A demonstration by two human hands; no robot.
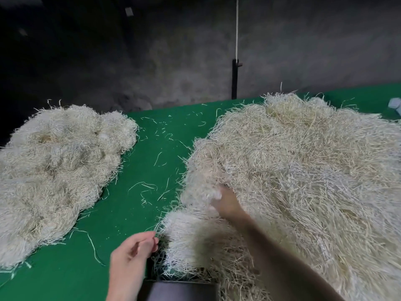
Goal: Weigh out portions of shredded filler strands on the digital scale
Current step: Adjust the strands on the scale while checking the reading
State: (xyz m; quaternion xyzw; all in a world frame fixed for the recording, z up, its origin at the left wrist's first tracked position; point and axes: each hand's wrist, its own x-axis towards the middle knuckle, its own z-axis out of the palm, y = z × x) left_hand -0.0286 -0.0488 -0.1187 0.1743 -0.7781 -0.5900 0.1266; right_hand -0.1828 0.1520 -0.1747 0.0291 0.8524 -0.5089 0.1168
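Shredded filler strands point(303, 170) are lying in a big pale heap that is covering the right half of the green surface point(141, 170). A second, lower heap point(54, 170) is sitting well apart at the left, and it is probably holding portions already weighed. Stray strands are lying scattered on the bare green between the two.

At the near edge a smaller clump point(195, 240) is resting on a dark body point(180, 290), most likely the digital scale. The strands are hiding nearly all of it and no display is showing, so the reading cannot be told. Judging by the size of the right heap, the work is well under way but much is remaining. The portion in hand is looking as if it is being topped up or trimmed.

The right hand point(227, 205) is reaching into the near left flank of the big heap, just beyond the clump. Its fingers point(217, 194) are blurring into the strands, so whether they are gripping a tuft or only touching it cannot be told.

The left hand point(132, 255) is hovering just beside the clump's left fringe. Its fingers point(152, 242) are curling loosely toward the thumb, with the tips touching a few outlying strands. Whether they are pinching any is not clear.
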